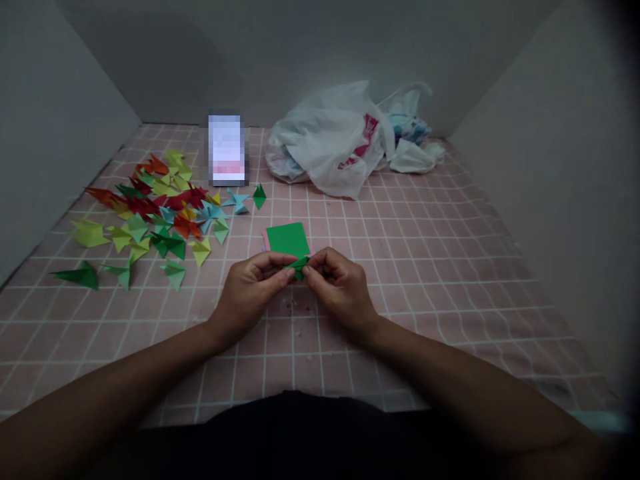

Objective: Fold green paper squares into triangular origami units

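Between my two hands is a small folded piece of green paper [299, 267], pinched by the fingertips of both. My left hand [253, 283] grips its left side between thumb and fingers. On its right side, my right hand [340, 283] pinches it the same way; the fingers hide part of the paper. Just beyond my fingertips lies a stack of square paper [287, 238], green on top with a pink edge showing at its left. To the left, many folded paper cranes [173, 200] in red, orange, yellow, green and blue are spread on the cloth.
A phone [227, 150] with a lit, blurred screen stands at the back. Right of it sits a crumpled white plastic bag [330, 140], beside a blue-and-white packet [407, 123]. A pink checked cloth [425, 267] covers the surface, with walls on three sides.
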Demonstrator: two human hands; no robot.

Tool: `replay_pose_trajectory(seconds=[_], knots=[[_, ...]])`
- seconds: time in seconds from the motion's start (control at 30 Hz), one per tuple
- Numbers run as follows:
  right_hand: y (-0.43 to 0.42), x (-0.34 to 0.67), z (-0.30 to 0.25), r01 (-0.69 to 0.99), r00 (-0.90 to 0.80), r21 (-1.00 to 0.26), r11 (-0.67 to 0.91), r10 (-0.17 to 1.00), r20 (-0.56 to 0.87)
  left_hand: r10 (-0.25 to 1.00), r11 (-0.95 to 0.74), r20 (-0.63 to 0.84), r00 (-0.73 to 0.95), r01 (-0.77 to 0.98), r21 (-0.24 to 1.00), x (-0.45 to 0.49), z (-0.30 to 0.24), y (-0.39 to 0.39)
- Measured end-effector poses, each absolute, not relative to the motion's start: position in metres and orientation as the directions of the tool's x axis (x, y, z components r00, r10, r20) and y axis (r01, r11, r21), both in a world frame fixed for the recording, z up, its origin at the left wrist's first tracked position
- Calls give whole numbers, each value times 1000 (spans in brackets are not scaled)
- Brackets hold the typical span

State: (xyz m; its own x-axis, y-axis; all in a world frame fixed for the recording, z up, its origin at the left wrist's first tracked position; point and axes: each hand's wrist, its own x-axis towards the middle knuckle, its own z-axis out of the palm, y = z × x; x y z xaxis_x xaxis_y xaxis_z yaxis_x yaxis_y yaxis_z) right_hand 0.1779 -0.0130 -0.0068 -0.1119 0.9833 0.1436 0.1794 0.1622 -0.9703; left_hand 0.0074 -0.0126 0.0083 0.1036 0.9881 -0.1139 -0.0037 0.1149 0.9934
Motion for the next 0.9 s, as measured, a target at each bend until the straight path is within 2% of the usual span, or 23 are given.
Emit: replay_pose_trajectory(seconds=[0.4,0.63,0.9], knots=[[-14,176,-4,205,-91,-965,164,985,148,983,175,-172,71,-45,984,9,8,-14],[-9,178,-6,74,-145,-996,56,988,45,970,241,-240,29,-80,967,7,8,-9],[-7,180,-4,19,-170,-999,45,985,41,957,290,-288,37,-100,952,3,7,-7]])
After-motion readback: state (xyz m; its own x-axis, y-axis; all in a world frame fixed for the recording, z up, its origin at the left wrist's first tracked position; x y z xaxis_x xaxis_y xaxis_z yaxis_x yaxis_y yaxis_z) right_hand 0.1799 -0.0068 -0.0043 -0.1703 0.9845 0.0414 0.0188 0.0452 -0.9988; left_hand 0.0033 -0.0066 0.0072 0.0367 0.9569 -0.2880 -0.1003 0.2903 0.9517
